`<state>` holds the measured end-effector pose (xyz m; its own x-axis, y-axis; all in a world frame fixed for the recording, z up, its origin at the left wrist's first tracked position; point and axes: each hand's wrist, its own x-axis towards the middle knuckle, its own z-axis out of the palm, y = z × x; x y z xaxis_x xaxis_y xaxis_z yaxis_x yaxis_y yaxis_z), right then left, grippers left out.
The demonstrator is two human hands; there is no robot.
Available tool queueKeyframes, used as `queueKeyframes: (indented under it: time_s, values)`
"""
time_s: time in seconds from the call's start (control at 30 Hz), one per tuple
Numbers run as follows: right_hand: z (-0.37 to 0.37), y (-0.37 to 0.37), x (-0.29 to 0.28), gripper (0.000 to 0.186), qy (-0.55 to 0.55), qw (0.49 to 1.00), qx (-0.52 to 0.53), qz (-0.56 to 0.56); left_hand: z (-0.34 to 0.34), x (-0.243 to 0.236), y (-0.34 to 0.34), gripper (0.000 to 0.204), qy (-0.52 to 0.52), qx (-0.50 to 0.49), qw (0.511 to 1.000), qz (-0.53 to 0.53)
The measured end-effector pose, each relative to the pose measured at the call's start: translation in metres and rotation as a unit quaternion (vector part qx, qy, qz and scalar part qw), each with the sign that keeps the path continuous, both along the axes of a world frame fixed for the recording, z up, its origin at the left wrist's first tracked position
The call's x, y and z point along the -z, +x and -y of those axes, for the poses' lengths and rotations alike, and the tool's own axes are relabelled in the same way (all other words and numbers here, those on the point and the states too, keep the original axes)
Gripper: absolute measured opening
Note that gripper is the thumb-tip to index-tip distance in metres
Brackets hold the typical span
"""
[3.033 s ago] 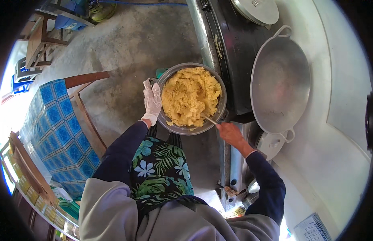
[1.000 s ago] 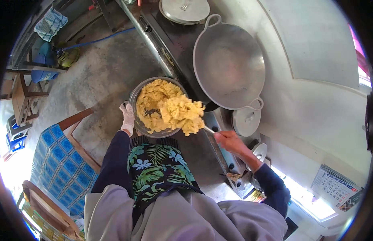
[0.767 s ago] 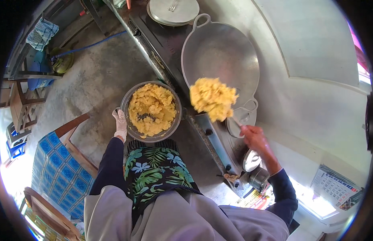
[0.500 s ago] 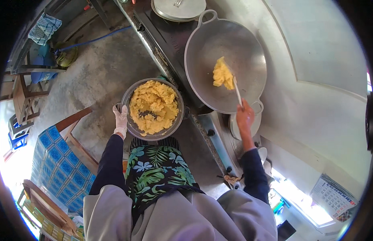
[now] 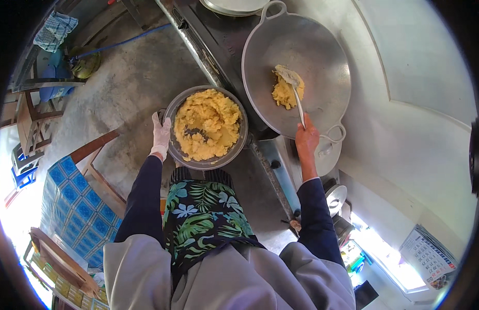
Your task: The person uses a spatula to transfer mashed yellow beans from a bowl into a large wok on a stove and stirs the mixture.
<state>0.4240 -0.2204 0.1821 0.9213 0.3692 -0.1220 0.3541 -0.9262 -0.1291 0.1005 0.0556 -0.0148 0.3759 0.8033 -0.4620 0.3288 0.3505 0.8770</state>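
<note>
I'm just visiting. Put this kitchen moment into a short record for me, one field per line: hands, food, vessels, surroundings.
Left hand: gloved, at the left edge of the bowl; its exact grip is unclear
Right hand: bare, closed around the handle of the spoon
Spoon: its head is on a yellow lump in the wok
Bowl: holds yellow mash, with a hollow in it
Wok: grey, two looped handles
Left side: blue patterned tablecloth
Lower right: calendar

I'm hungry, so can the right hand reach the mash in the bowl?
Probably yes: the mash is uncovered, with nothing visibly blocking, though the right hand holds a spoon in the wok.
</note>
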Motion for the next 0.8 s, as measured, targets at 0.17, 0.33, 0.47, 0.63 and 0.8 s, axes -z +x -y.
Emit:
queueKeyframes:
  time_s: [0.17, 0.33, 0.47, 0.63, 0.8]
  values:
    - [-0.013, -0.016, -0.028, 0.040, 0.000, 0.998, -0.027, 0.061, -0.003, 0.021, -0.006, 0.080, -0.084, -0.005, 0.994, 0.077]
    - [0.041, -0.026, -0.046, 0.042, 0.239, 0.970, -0.016, 0.037, 0.004, 0.020, 0.006, 0.080, -0.105, 0.014, 0.982, 0.156]
    - [0.036, -0.117, -0.116, 0.043, 0.218, 0.943, 0.072, -0.240, 0.000, 0.052, -0.025, 0.066, -0.083, -0.059, 0.980, 0.169]
    - [0.042, -0.208, -0.018, 0.040, 0.272, 0.913, 0.076, -0.295, 0.001, 0.005, 0.001, 0.067, 0.001, 0.008, 0.997, 0.077]
    - [0.010, -0.218, 0.068, 0.041, 0.334, 0.883, 0.167, -0.282, -0.003, -0.012, 0.002, 0.078, 0.084, 0.044, 0.994, -0.055]
